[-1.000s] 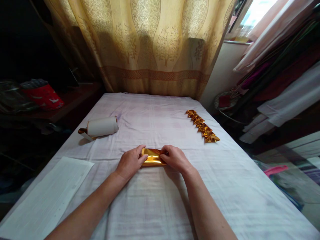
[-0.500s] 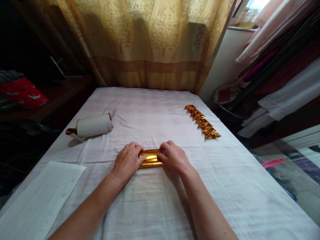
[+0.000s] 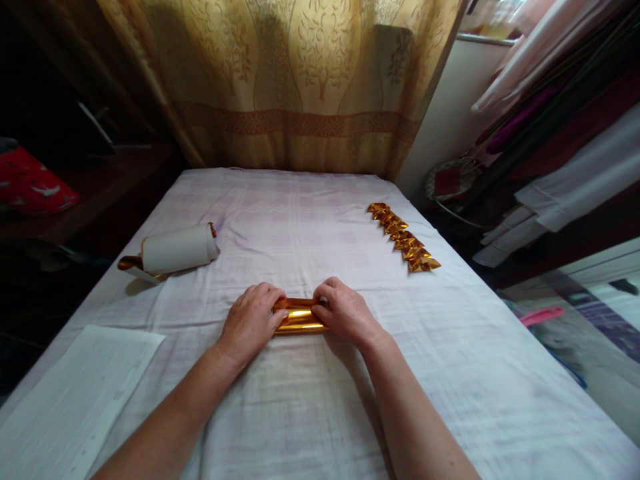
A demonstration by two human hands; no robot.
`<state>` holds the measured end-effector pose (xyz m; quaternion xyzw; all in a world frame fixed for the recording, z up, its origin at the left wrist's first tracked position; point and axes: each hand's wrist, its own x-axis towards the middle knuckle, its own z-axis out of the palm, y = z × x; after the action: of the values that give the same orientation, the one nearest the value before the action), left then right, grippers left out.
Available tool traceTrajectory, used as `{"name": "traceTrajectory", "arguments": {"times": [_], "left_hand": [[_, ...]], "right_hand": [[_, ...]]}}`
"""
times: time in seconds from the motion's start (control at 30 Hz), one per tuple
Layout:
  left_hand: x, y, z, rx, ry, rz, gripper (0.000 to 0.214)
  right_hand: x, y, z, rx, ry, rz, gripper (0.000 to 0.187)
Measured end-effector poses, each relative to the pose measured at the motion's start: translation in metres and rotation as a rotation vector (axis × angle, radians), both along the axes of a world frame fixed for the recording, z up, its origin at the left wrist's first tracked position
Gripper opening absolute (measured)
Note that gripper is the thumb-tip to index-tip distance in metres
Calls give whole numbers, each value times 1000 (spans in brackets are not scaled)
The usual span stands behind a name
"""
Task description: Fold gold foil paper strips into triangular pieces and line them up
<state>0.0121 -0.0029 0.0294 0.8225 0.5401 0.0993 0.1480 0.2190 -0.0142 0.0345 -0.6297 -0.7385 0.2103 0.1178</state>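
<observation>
A shiny gold foil paper [image 3: 302,321] lies folded on the cloth-covered surface, its long side running left to right. My left hand [image 3: 254,313] pinches its left end, thumb on the near side and fingers curled over the far edge. At the right end, my right hand [image 3: 344,312] grips the same sheet in a similar way. Between the hands the far edge of the foil stands up as a narrow flap. My fingers cover both ends of it.
Several folded gold foil pieces [image 3: 404,239] form a slanting row at the right. A white-backed roll of gold foil [image 3: 177,249] lies at the left. Nearer, a lined paper sheet [image 3: 83,397] rests on the white sheet [image 3: 280,227]. A patterned curtain [image 3: 300,113] hangs behind.
The far edge of the foil now stands up as a flap between my hands, with my right fingers curled further over it. The whole view has shifted slightly.
</observation>
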Motion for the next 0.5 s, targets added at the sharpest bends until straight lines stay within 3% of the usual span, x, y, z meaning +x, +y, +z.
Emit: {"name": "traceTrajectory", "arguments": {"times": [0.2, 0.37, 0.5], "left_hand": [[-1, 1, -2, 9, -107, -42, 9], [-4, 4, -3, -82, -217, 15, 18], [-4, 7, -1, -165, -282, 121, 31]], "right_hand": [[7, 1, -7, -47, 233, 11, 12], [9, 2, -9, -111, 395, -109, 36], [11, 4, -13, -148, 443, -118, 20]]}}
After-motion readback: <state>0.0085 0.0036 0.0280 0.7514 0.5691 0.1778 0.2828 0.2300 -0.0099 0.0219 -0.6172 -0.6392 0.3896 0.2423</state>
